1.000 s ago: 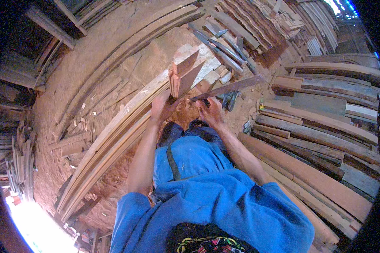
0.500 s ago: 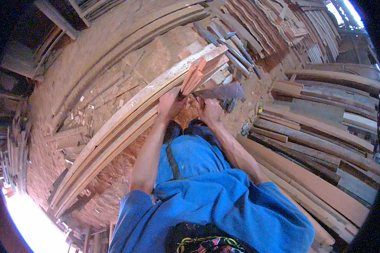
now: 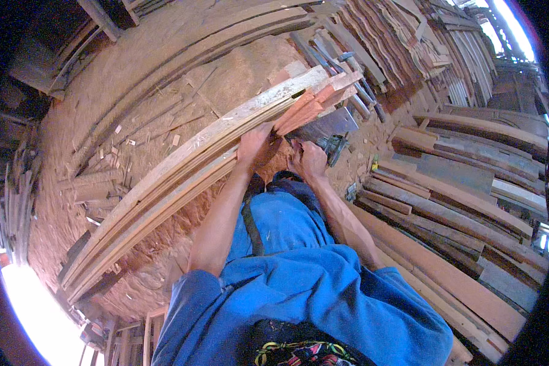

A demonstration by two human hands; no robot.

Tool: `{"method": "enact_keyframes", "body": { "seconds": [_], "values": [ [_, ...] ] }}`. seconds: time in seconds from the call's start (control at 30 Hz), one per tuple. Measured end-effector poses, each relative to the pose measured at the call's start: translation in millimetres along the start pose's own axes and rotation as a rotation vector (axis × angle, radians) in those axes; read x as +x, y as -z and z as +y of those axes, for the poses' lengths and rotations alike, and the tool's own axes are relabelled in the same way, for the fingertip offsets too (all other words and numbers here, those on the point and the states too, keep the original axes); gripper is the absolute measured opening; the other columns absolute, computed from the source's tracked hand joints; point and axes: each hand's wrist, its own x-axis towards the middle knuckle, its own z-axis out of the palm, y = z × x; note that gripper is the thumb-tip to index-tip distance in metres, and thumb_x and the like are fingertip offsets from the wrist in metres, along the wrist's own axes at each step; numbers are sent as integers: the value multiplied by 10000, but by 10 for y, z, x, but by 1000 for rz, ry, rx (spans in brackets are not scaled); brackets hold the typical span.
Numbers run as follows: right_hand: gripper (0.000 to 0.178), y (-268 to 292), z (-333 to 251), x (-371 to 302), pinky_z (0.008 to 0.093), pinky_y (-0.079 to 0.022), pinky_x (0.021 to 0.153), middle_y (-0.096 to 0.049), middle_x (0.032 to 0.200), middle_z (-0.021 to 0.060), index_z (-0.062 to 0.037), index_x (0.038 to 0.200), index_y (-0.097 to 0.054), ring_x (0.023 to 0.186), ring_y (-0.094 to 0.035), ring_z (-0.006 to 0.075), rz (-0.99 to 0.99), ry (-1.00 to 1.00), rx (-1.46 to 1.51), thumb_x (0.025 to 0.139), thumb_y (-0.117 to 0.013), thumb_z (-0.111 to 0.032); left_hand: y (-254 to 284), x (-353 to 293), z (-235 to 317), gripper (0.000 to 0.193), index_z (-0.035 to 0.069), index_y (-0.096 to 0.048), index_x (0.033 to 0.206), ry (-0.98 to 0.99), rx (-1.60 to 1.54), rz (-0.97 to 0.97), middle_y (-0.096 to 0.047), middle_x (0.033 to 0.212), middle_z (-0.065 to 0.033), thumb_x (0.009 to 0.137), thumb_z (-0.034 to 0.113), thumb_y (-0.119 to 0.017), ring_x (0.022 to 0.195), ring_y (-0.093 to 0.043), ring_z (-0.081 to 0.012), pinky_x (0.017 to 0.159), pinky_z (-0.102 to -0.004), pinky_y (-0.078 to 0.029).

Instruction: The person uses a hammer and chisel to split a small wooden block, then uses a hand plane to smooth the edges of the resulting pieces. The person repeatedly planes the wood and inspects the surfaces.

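My left hand (image 3: 257, 144) is closed round the near end of some reddish wood strips (image 3: 300, 111), which point away to the upper right. They lie against a bundle of long pale boards (image 3: 183, 160) that runs from lower left to upper right. To its right, my right hand (image 3: 308, 160) is closed, thumb and fingers pressed together near the strips' end. Something dark shows at its fingertips, too small to make out. Just beyond it, a flat grey blade-like piece (image 3: 328, 126) reaches right under the strips. Whether my right hand grips that piece is hidden.
A dark object (image 3: 335, 148) lies right of my right hand. Long tools with blue-grey shafts (image 3: 355, 97) lie beyond the boards. Stacked planks (image 3: 451, 177) fill the right side, and wavy-edged boards (image 3: 384, 39) the back. Wood scraps (image 3: 117, 129) and dust cover the ground at left.
The reddish strips have swung to the right and show more of their length. The grey blade-like piece looks broader and sharper now. My hands have shifted slightly right in the picture, both still closed.
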Motion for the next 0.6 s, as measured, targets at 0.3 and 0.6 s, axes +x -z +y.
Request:
{"method": "enact_keyframes", "body": {
  "seconds": [0.3, 0.6],
  "values": [
    [329, 8, -16, 3, 495, -542, 634, -673, 728, 198, -42, 751, -702, 699, -681, 394, 5, 45, -78, 887, -692, -342, -9, -16, -15, 444, 109, -603, 1241, 35, 65, -28, -674, 1173, -132, 835, 244, -723, 1043, -663, -355, 861, -486, -562],
    [396, -149, 87, 18, 521, -521, 626, -657, 708, 242, -6, 677, -659, 686, -668, 421, -63, -35, -112, 910, -682, -326, 53, 33, 81, 428, 143, -631, 1240, 108, 2, -69, -691, 1154, -128, 833, 248, -718, 1040, -668, -360, 850, -491, -564]
  ]
}}
